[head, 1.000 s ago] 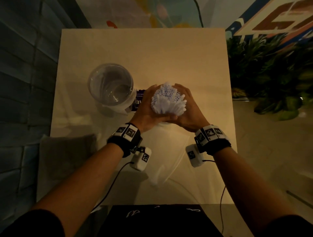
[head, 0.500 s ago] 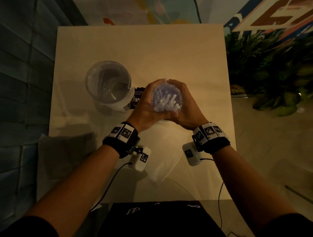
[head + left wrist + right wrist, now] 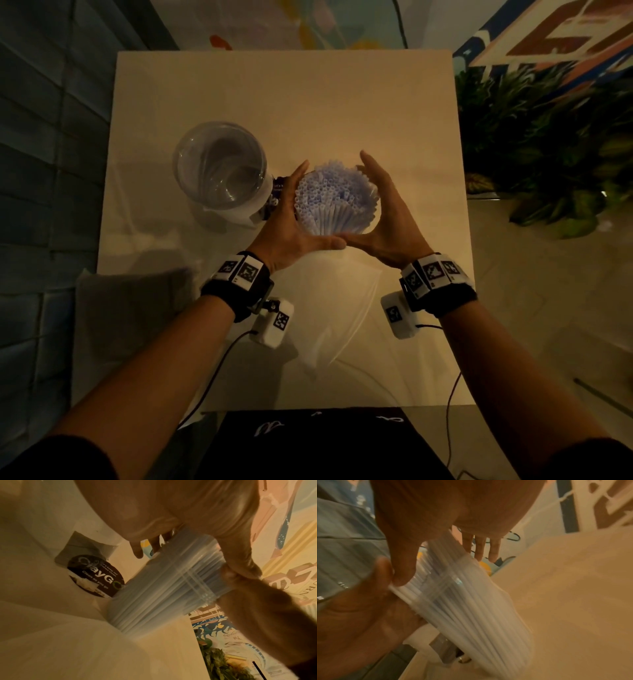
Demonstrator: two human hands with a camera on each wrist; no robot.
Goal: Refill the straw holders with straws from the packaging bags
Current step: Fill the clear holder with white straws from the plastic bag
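A thick bundle of pale straws (image 3: 334,198) stands upright in a clear ribbed holder (image 3: 171,588) at the middle of the table. My left hand (image 3: 291,222) and right hand (image 3: 387,219) cup it from either side with straight fingers, and the thumbs meet at its near side. In the right wrist view the straws (image 3: 471,608) fill the holder and my right hand's fingers (image 3: 479,547) stretch out past its rim. To the left stands a second clear holder (image 3: 221,168) with only a few straws in it. A flat clear packaging bag (image 3: 339,308) lies on the table below my wrists.
A dark round "ClayGo" sticker (image 3: 96,577) sits on the table (image 3: 308,102) between the two holders. A grey cushioned seat (image 3: 130,315) is at the near left, and leafy plants (image 3: 548,154) stand beyond the table's right edge.
My hands gripped the bundle tightly before; now the fingers have straightened and spread apart. The straws have fanned out wider and sit lower in the holder.
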